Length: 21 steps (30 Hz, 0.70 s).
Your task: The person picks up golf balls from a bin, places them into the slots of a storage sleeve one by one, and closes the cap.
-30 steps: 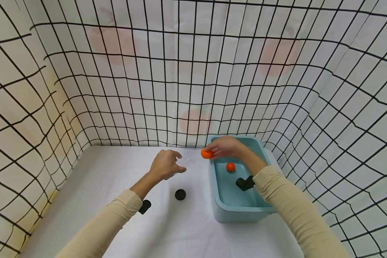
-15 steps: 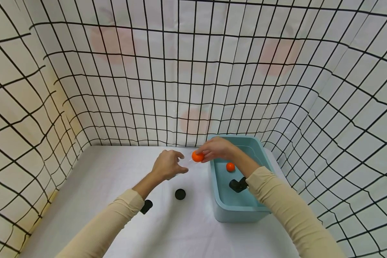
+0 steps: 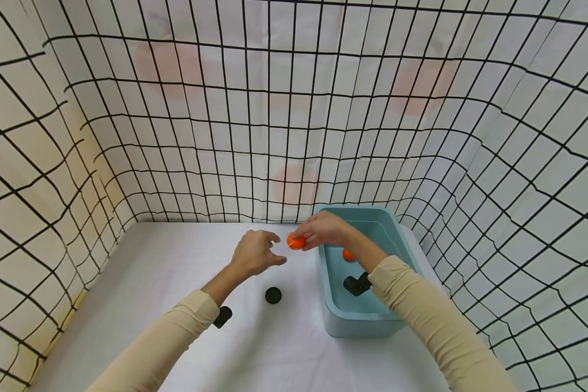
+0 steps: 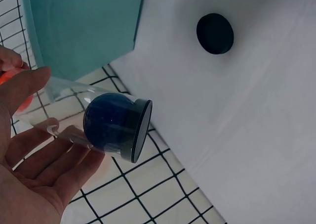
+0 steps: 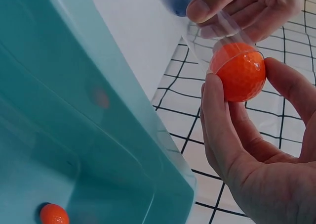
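Pinching the orange ball (image 5: 240, 71), right-hand fingers (image 5: 217, 110) press it into the left-held clear tube (image 4: 74, 112).

Head view looks down from above; each wrist view sits close, and all three share the teal tub (image 3: 333, 316) (image 4: 84, 31) (image 5: 74, 135)

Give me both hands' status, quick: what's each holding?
Left hand: holds a clear tube with a blue ball inside.
Right hand: pinches an orange ball at the tube's open end.
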### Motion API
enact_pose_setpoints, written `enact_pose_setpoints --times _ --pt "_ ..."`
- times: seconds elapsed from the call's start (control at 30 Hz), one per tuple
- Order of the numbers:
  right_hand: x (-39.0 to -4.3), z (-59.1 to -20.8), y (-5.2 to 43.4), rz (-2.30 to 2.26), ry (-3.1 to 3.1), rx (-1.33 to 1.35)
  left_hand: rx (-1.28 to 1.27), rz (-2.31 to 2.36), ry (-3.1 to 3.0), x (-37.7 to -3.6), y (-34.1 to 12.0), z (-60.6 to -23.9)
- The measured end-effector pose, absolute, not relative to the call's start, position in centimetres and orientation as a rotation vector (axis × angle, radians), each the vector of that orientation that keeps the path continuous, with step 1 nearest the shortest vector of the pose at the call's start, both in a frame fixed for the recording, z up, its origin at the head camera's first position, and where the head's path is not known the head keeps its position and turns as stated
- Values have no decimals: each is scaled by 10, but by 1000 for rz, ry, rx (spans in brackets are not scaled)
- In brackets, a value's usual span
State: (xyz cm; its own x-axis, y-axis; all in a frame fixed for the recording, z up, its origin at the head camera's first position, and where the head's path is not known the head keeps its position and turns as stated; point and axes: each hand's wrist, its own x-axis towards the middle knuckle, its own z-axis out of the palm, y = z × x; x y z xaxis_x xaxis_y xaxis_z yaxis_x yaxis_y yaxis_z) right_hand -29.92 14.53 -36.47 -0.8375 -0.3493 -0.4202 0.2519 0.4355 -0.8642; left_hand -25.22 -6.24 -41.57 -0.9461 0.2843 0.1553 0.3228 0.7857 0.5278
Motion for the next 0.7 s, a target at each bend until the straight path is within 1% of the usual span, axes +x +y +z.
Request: enact_pose_setpoints --times 0.4,0.7 --pt "-298 -368 145 -1393 2138 -109 -477 -901 -2880 -247 -61 -416" --pt "-298 -365 150 -1366 2131 -76 -492 -862 -2873 -248 -60 -416"
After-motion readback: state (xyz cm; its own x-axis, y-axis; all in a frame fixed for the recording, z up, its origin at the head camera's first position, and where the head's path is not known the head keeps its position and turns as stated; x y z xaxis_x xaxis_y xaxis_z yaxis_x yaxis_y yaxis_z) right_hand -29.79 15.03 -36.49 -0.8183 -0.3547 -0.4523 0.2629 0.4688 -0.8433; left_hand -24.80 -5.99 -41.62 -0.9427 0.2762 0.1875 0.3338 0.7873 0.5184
